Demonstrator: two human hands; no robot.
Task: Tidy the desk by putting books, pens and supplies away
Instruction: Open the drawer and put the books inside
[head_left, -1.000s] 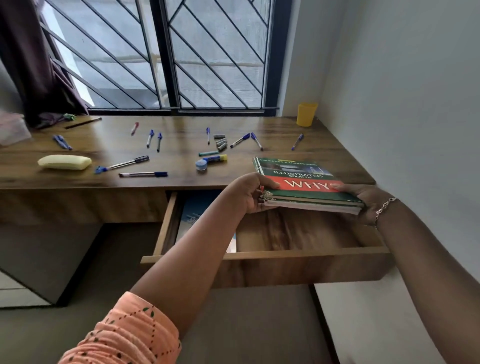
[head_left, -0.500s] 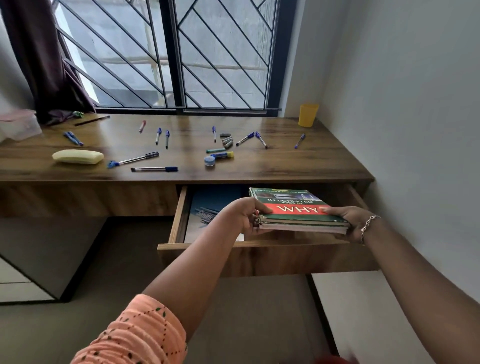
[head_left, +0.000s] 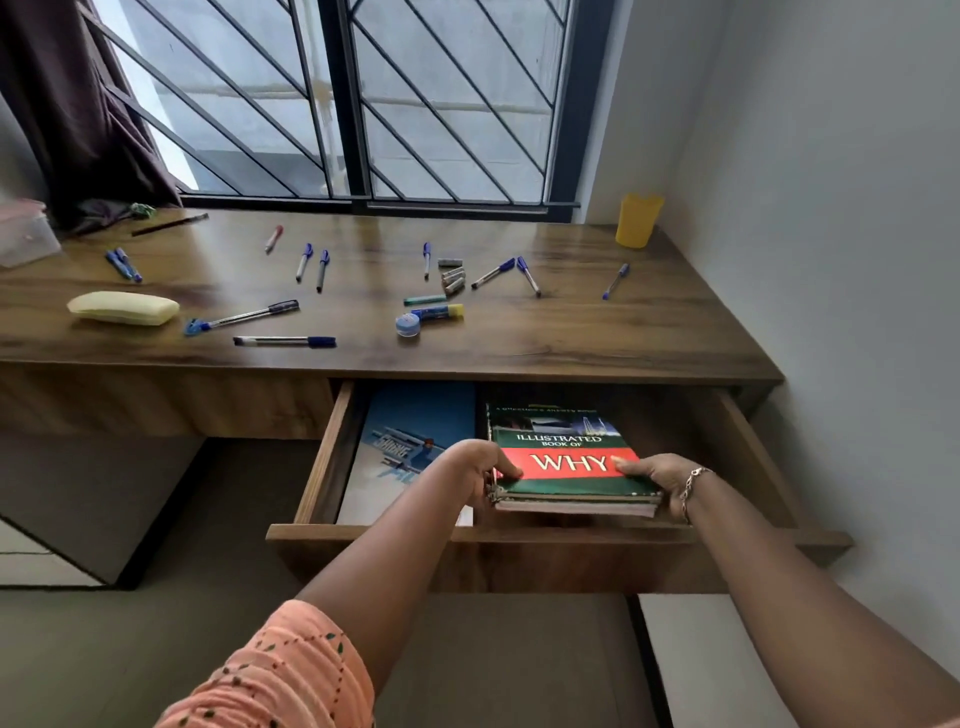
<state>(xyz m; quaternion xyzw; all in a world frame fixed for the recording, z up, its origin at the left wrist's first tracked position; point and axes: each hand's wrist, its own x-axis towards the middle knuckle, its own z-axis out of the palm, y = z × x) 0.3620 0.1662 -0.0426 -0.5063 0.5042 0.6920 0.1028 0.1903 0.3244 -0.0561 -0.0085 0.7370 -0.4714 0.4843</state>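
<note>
While both our hands, left hand (head_left: 475, 470) and right hand (head_left: 657, 475), keep a clenched grip on the book stack (head_left: 569, 467) inside the open drawer (head_left: 519, 535), we judge release comes next; pens (head_left: 283, 341) wait beyond on the table (head_left: 623, 332).

1. Green book (head_left: 563, 462), drawer's 3 o'clock side: cover reads "ILLUSTRATED BOOK OF" in white, "WHY" on a red band.
2. Blue book (head_left: 410, 447), at its 9 o'clock: cover lettering too blurred to read.
</note>
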